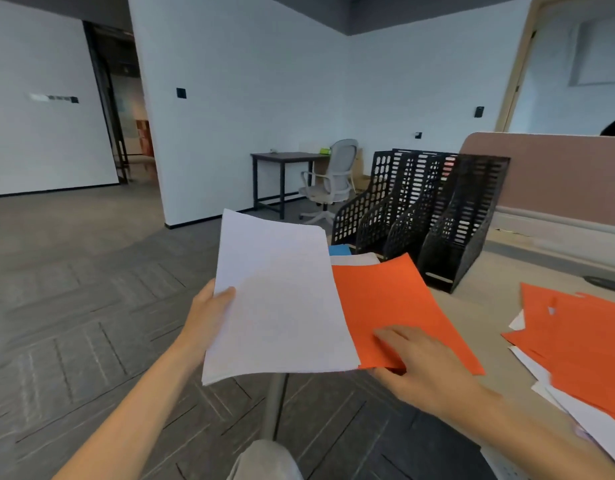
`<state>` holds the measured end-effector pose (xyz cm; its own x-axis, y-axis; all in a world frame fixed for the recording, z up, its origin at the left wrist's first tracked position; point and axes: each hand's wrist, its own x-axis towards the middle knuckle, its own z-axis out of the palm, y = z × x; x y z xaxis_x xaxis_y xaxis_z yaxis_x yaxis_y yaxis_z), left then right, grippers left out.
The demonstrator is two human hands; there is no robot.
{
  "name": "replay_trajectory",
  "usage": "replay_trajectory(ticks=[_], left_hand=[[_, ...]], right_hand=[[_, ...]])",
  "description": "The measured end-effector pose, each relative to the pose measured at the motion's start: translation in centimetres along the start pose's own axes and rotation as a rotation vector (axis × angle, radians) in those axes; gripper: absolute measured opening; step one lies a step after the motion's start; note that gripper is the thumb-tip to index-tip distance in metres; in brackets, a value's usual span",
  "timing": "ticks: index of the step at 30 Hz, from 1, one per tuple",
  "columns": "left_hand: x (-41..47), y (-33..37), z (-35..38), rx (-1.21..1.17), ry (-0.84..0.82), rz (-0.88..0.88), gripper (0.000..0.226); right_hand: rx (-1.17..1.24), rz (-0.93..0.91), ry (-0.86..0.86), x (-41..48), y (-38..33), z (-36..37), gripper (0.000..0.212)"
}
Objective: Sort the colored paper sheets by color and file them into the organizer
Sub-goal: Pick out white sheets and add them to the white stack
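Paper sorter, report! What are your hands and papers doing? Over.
Left hand grips white stack. Right hand pinches orange sheet. Organizer beyond, blue sheet at its foot.

No readable text, label or number shows on any sheet or surface.

Two hands, left (209,317) and right (427,365); one white stack (282,299), one held orange sheet (396,303), one organizer (437,216).
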<state>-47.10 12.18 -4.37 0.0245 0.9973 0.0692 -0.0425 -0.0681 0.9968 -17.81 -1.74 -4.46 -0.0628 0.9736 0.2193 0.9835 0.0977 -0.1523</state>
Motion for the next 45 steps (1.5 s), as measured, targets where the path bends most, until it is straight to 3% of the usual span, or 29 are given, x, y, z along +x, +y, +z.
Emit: replay_trajectory(ticks=[2,4,7,10,14,20,28,38,45], left_hand=[[0.0,0.1,-0.2,-0.017,0.012,-0.006,0.023],[0.1,0.1,-0.1,-0.035,0.015,-0.012,0.023],[0.2,0.6,0.5,-0.063,0.023,-0.007,0.022],[0.4,1.0,2.0,-0.057,0.036,-0.005,0.022],[1.0,1.5,5.4,0.021,-0.003,-0.012,0.024],[4.0,1.1,11.2,0.283,-0.179,-0.100,0.034],[5.2,0.4,14.4,0.522,-0.262,-0.163,0.033],[5.2,-0.5,13.6,0.515,-0.268,-0.176,0.032],[6.3,-0.3,14.5,0.689,-0.309,-0.144,0.033]], right_hand=[[0.099,0.051,0.073,0.2,0.8,-0.3,0.035],[0.172,0.166,0.171,0.8,2.5,-0.8,0.041],[0.333,0.337,0.373,1.7,4.9,-1.9,0.020],[0.509,0.512,0.555,1.9,7.1,-2.9,0.023],[0.575,0.545,0.644,1.1,7.5,-3.5,0.027],[0.507,0.450,0.660,1.4,7.5,-3.1,0.018],[0.508,0.397,0.594,1.7,7.1,-2.7,0.019],[0.527,0.409,0.542,1.8,7.2,-2.0,0.027],[0.443,0.252,0.468,1.0,6.8,-1.5,0.021]])
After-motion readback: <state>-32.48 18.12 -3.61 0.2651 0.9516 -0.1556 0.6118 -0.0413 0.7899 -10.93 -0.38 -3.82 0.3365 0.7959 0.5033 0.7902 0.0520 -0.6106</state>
